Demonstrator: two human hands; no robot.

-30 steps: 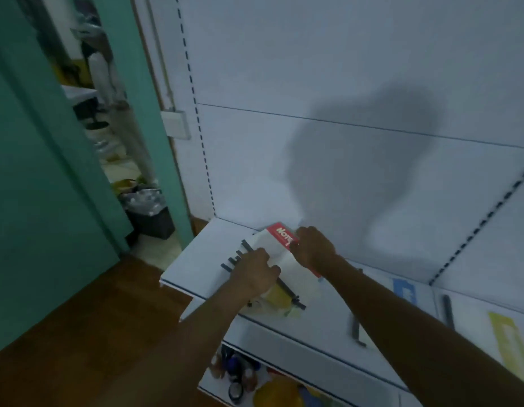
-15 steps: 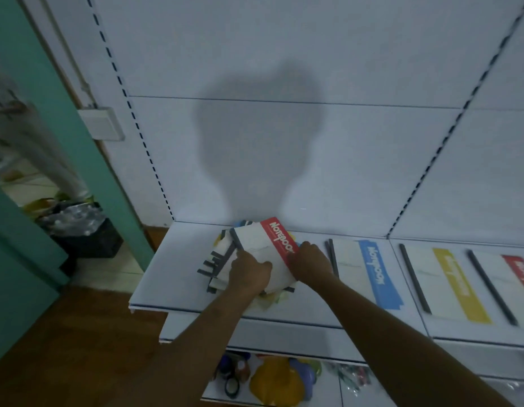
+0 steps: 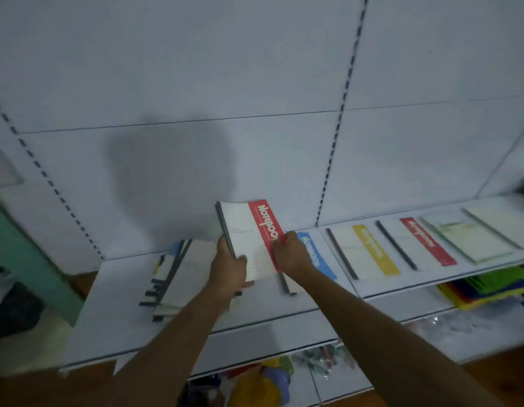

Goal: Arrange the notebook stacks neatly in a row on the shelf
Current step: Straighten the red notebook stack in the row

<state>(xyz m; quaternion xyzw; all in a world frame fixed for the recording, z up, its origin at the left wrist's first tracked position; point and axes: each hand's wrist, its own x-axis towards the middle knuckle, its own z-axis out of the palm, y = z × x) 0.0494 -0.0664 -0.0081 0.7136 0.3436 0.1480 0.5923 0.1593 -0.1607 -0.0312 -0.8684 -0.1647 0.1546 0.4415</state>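
Observation:
I hold a red-striped notebook (image 3: 249,230) lifted and tilted above the white shelf (image 3: 114,304). My left hand (image 3: 229,270) grips its dark spine side, my right hand (image 3: 290,254) its red-striped edge. A messy fanned stack of notebooks (image 3: 174,277) lies on the shelf just left of my left hand. Right of my hands, flat in a row, lie a blue-striped notebook (image 3: 316,259), a yellow-striped notebook (image 3: 369,249), a second red-striped notebook (image 3: 425,240) and a pale green notebook (image 3: 472,236).
White slotted back panels (image 3: 343,98) rise behind the shelf. A lower shelf holds colourful folders (image 3: 490,289) at right and small packaged items (image 3: 319,356) below my arms. A teal door edge (image 3: 26,254) and dark bin (image 3: 11,309) are at left. Wooden floor shows below.
The red-striped notebook has come up off the messy stack, held in both hands and shifted right. My view has swung right, showing more of the row.

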